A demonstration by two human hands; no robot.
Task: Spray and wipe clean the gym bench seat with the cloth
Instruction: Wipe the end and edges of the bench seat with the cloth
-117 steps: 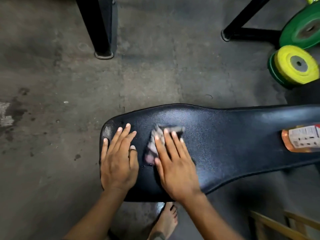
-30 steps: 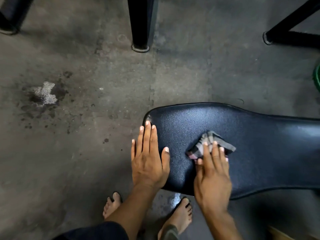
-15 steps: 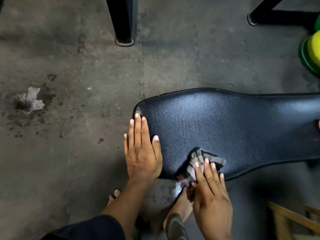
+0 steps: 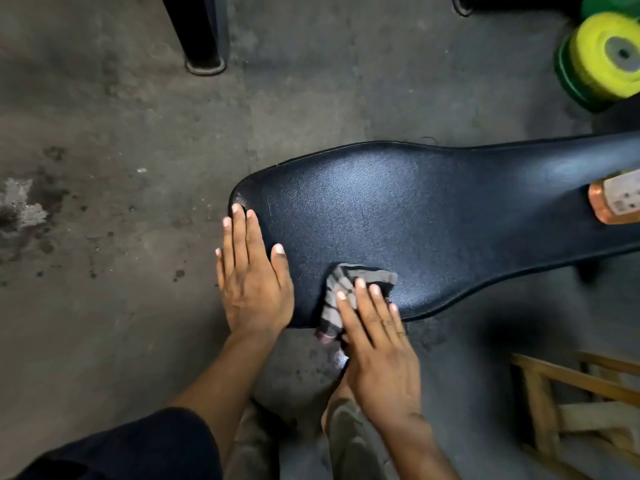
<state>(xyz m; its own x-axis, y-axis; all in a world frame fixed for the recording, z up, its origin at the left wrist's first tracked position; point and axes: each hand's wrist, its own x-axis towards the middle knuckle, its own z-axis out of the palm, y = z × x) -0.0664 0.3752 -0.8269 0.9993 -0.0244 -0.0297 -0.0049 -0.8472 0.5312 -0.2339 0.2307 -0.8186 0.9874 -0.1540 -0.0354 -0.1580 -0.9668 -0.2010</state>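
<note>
From the head camera, the black padded bench seat (image 4: 433, 230) runs from the middle of the picture out past the right edge, its wide rounded end pointing left. Everything else is placed against that seat.

The left hand (image 4: 251, 271) lies flat on the seat's rounded end, fingers straight and together, thumb spread out onto the vinyl; it holds nothing and simply rests there, with the outer fingers reaching over the seat's left rim.

The right hand (image 4: 375, 344) presses its straight fingers down on the striped grey cloth (image 4: 346, 289), which sits at the seat's near edge, just right of the left hand. Part of the cloth lies on the vinyl and its lower end hangs over the near rim. The fingers lie extended on top of the cloth; the thumb is hidden, so whether it pinches the fabric underneath cannot be told.

On the seat's narrow part, at the right edge of the picture, lies an orange bottle with a white label (image 4: 616, 200), probably the spray, though its head is out of view.

Beyond the seat's far right stand yellow and green weight plates (image 4: 602, 57). A black post (image 4: 202, 32) rises from the concrete floor (image 4: 104, 133) beyond the seat's left end. A wooden frame (image 4: 568, 403) stands below the seat's right part.
</note>
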